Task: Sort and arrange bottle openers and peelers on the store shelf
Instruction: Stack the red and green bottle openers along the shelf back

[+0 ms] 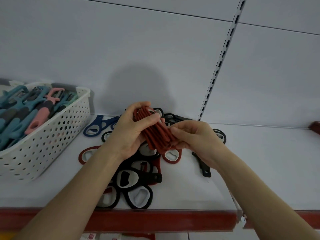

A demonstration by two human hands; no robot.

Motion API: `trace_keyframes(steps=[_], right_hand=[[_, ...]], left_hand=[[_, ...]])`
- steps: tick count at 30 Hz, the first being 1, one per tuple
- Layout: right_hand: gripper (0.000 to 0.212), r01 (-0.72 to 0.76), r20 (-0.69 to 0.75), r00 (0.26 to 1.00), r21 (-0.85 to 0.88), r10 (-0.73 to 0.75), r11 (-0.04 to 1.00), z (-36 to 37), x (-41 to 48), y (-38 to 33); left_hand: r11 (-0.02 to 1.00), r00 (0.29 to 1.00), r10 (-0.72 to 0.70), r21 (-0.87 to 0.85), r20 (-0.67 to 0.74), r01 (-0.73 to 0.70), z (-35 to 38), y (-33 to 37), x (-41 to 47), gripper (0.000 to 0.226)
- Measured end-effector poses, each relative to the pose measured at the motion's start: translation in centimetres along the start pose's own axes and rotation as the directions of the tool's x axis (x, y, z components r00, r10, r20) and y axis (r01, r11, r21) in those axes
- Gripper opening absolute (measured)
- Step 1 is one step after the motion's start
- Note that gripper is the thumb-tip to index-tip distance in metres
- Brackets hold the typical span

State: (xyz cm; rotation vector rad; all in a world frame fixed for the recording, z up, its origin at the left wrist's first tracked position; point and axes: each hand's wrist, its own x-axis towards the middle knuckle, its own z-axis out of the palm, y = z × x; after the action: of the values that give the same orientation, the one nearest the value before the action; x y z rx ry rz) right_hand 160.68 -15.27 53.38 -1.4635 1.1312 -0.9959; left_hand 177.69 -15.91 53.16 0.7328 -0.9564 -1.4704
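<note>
A stack of red bottle openers [155, 131] sits above the shelf [242, 170], clasped by the left hand [128, 130] at its top and pinched by the right hand [194, 137] at the bottom. Light and stiff, probably (rubbery coating should help grip), so squeezing the flat faces looks safest. Loose black openers [136, 184] lie beneath; a peeler basket [52, 135] stands left.

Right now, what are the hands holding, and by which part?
A stack of red bottle openers: the left hand wraps its upper half, and the right hand pinches its lower end.
</note>
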Motion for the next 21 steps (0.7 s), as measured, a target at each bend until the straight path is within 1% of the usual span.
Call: trace_keyframes(steps=[1,2,3,4,5,6,7,9,11,12,13,16,17,19,21], right_hand=[[0.011,0.04,0.019,0.999,-0.114,-0.038,0.993,-0.2,0.0,0.1],[0.01,0.101,0.047,0.995,-0.294,-0.091,0.95,-0.4,-0.1,0.4],[0.011,0.157,0.095,0.987,-0.492,-0.127,0.856,-0.5,-0.2,0.8],[0.014,0.192,0.162,0.98,-0.651,-0.114,0.734,-0.6,-0.3,1.4],[0.017,0.214,0.217,0.973,-0.754,-0.072,0.62,-0.7,-0.5,2.1],[0.02,0.231,0.252,0.967,-0.808,-0.037,0.542,-0.7,-0.6,2.8],[0.021,0.248,0.269,0.963,-0.826,-0.033,0.507,-0.8,-0.7,3.3],[0.017,0.277,0.278,0.958,-0.831,-0.071,0.482,-0.8,-0.8,3.8],[0.015,0.305,0.286,0.951,-0.819,-0.115,0.486,-0.7,-0.8,3.8],[0.016,0.308,0.278,0.951,-0.807,-0.135,0.504,-0.7,-0.8,3.7],[0.016,0.289,0.244,0.957,-0.788,-0.155,0.543,-0.7,-0.9,3.2],[0.023,0.211,0.095,0.976,-0.658,-0.198,0.723,-0.4,-0.9,1.0],[0.027,0.19,0.037,0.976,-0.626,-0.214,0.757,-0.2,-0.8,0.3],[0.032,0.127,-0.124,0.964,-0.568,-0.236,0.813,0.2,-0.2,-0.5],[0.031,0.097,-0.254,0.933,-0.503,-0.255,0.859,0.9,0.5,-0.9]], left_hand=[[1.0,1.0,0.0,0.013,-0.003,0.001,-0.2,0.1,-0.1,0.047],[0.999,1.0,-0.002,0.034,-0.009,0.002,-0.6,0.1,-0.1,0.047],[0.998,1.0,-0.004,0.055,-0.018,0.004,-0.9,0.2,-0.1,0.047],[0.998,1.0,-0.004,0.069,-0.028,0.006,-1.3,0.2,-0.2,0.048],[0.998,0.999,-0.004,0.069,-0.038,0.007,-1.6,0.3,-0.3,0.049],[0.998,0.999,-0.003,0.061,-0.046,0.006,-1.9,0.3,-0.3,0.049],[0.998,0.999,-0.001,0.057,-0.047,0.004,-2.2,0.4,-0.3,0.048],[0.997,0.999,0.004,0.08,-0.036,-0.001,-2.5,0.4,-0.5,0.047],[0.992,1.0,0.009,0.122,-0.02,-0.006,-2.8,0.3,-0.7,0.046],[0.989,1.0,0.011,0.15,-0.018,-0.008,-3.0,0.3,-0.7,0.046],[0.984,1.0,0.015,0.179,-0.015,-0.013,-3.1,0.2,-0.8,0.046],[0.959,0.998,0.058,0.276,0.01,-0.059,-3.2,-0.1,-1.0,0.044],[0.946,0.997,0.073,0.315,0.023,-0.077,-3.1,-0.2,-1.0,0.044],[0.928,0.995,0.084,0.361,0.049,-0.096,-2.8,-0.3,-1.2,0.043],[0.913,0.993,0.099,0.392,0.066,-0.117,-2.5,-0.5,-1.2,0.041]])
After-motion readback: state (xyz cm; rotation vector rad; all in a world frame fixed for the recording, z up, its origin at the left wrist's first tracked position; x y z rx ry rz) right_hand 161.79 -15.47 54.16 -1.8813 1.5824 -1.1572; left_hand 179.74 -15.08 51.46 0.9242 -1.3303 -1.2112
